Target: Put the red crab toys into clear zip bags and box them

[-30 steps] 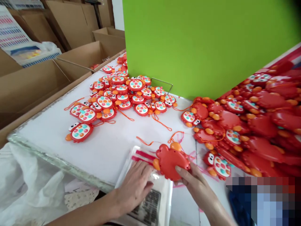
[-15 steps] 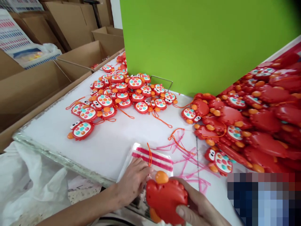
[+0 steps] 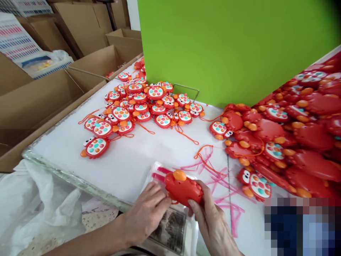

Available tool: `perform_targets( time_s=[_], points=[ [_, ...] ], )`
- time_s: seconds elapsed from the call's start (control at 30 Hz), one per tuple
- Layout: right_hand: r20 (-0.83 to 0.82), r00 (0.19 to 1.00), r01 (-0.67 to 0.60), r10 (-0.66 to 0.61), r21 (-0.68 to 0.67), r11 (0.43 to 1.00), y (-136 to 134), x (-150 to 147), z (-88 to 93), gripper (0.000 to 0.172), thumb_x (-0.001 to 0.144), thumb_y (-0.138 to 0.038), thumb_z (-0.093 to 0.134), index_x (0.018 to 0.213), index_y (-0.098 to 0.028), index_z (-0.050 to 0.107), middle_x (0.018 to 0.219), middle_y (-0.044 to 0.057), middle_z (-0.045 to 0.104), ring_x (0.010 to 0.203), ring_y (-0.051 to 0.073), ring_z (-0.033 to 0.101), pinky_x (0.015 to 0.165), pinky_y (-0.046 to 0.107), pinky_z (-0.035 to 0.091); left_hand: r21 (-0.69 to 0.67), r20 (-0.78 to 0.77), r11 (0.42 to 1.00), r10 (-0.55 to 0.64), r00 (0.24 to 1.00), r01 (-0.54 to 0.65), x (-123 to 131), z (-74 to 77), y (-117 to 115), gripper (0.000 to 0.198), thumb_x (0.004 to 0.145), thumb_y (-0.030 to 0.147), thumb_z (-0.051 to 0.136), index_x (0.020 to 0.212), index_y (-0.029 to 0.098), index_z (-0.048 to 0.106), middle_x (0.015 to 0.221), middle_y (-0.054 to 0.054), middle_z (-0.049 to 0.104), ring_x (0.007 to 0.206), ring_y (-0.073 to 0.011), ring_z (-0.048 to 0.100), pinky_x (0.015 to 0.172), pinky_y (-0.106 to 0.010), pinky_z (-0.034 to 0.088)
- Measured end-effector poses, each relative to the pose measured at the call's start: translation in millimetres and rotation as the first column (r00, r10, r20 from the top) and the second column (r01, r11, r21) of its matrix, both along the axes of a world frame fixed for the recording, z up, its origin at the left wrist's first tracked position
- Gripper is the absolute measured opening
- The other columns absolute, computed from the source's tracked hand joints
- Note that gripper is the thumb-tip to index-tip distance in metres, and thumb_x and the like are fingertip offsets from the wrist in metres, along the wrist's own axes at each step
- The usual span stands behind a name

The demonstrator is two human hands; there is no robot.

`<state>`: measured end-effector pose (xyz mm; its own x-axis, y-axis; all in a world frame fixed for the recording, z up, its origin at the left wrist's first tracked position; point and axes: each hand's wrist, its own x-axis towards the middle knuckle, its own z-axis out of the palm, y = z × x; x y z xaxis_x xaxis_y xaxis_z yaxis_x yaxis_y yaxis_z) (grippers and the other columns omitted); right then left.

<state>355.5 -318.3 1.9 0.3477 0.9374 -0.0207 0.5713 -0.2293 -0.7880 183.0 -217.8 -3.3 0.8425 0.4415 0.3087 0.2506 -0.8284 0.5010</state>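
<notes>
My right hand grips a red crab-shaped toy by its right end, thumb on the plain red back. An orange knob stands out from the toy's upper edge; its dotted face is turned away. Against the toy's left end, my left hand is closed with fingers pinched together. A short bit of orange cord shows beside those fingertips, and the rest is hidden. Beneath both hands lies a flat clear-wrapped packet with pink stripes and a dark picture.
Several finished-looking crab toys with dotted faces lie grouped on the white table. A larger heap of red toys covers the right side. A green panel stands behind. Open cardboard boxes line the left edge.
The toy has risen and tilted over the packet, its back still showing. The cord loop that stood above my left fingers is no longer visible there. The view has shifted slightly.
</notes>
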Motion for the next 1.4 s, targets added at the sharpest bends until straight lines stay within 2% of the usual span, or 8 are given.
perform_targets(
  time_s=[0.13,0.33,0.67,0.77,0.87,1.0,1.23,1.4],
  points=[
    [0.038,0.999,0.026,-0.025,-0.035,0.999,-6.8,2.8,-1.8,0.050,0.095,-0.043,0.036,0.137,-0.015,0.034,0.068,0.003,0.069,0.045,0.014,0.061,0.053,0.020,0.053,-0.295,0.063,0.924,0.273,0.960,-0.243,-12.8,11.0,19.1,0.019,0.092,0.016,0.044,0.094,0.017,0.063,0.087,-0.007,0.067,0.080,-0.0182,0.059,0.073,-0.030,0.048],
    [0.063,0.996,0.064,-0.059,-0.077,0.995,-4.0,-4.6,6.0,0.049,0.095,-0.042,0.035,0.137,-0.017,0.039,0.095,0.009,0.073,0.068,0.018,0.070,0.066,0.025,0.056,-0.808,-0.191,0.479,0.337,0.922,-0.343,-3.6,9.7,30.5,0.020,0.086,0.030,0.052,0.092,0.014,0.063,0.071,-0.004,0.068,0.063,-0.0163,0.062,0.057,-0.023,0.047],
    [0.146,0.928,-0.320,0.342,-0.153,0.935,14.5,14.8,25.0,0.035,0.098,-0.031,0.031,0.117,-0.025,0.060,0.086,0.004,0.073,0.067,0.016,0.070,0.059,0.022,0.054,-0.854,-0.087,0.456,0.350,0.933,-0.251,12.3,4.5,26.6,0.021,0.085,0.027,0.048,0.072,0.015,0.058,0.062,0.000,0.060,0.057,-0.0128,0.054,0.054,-0.022,0.040],
    [0.263,0.869,-0.386,0.420,-0.172,0.906,22.3,12.3,25.8,0.037,0.097,-0.034,0.033,0.089,-0.024,0.068,0.074,0.003,0.069,0.056,0.015,0.066,0.051,0.023,0.050,-0.912,-0.064,0.357,0.364,0.929,-0.202,15.0,8.1,27.9,0.023,0.086,0.032,0.048,0.074,0.015,0.057,0.066,-0.003,0.063,0.061,-0.0150,0.061,0.057,-0.025,0.047],
    [0.385,0.834,-0.386,0.395,-0.105,0.917,25.8,1.5,21.0,0.036,0.097,-0.037,0.034,0.102,-0.023,0.067,0.093,0.008,0.069,0.058,0.016,0.066,0.048,0.025,0.050,-0.958,-0.037,0.248,0.397,0.917,-0.146,18.4,13.2,28.6,0.025,0.086,0.038,0.049,0.076,0.016,0.054,0.068,-0.003,0.065,0.064,-0.0169,0.065,0.061,-0.028,0.053],
    [0.249,0.889,-0.398,0.384,0.004,0.918,28.1,-14.4,20.0,0.023,0.094,-0.029,0.045,0.095,-0.024,0.067,0.089,0.004,0.068,0.072,0.016,0.065,0.062,0.026,0.052,-0.959,-0.057,0.231,0.411,0.910,-0.164,17.7,16.3,27.4,0.029,0.086,0.045,0.050,0.077,0.017,0.053,0.069,-0.002,0.066,0.066,-0.0173,0.067,0.058,-0.026,0.053],
    [0.162,0.986,-0.009,-0.025,0.204,0.979,3.8,0.2,7.9,0.016,0.091,-0.021,0.048,0.101,-0.021,0.062,0.095,0.007,0.064,0.091,0.019,0.059,0.076,0.033,0.051,-0.984,-0.086,0.104,0.438,0.895,-0.146,5.9,-9.7,32.9,0.028,0.080,0.046,0.061,0.081,0.019,0.057,0.073,-0.001,0.070,0.069,-0.0180,0.069,0.066,-0.028,0.055],
    [0.351,0.841,0.378,-0.412,0.163,0.911,-80.8,27.6,-27.5,0.030,0.091,-0.026,0.047,0.120,-0.020,0.054,0.123,0.014,0.051,0.115,0.028,0.050,0.090,0.048,0.046,-0.984,-0.143,0.034,0.435,0.889,-0.175,6.5,-12.8,35.6,0.030,0.077,0.046,0.065,0.079,0.017,0.057,0.074,-0.004,0.072,0.069,-0.0200,0.070,0.065,-0.028,0.055]
  ],
)
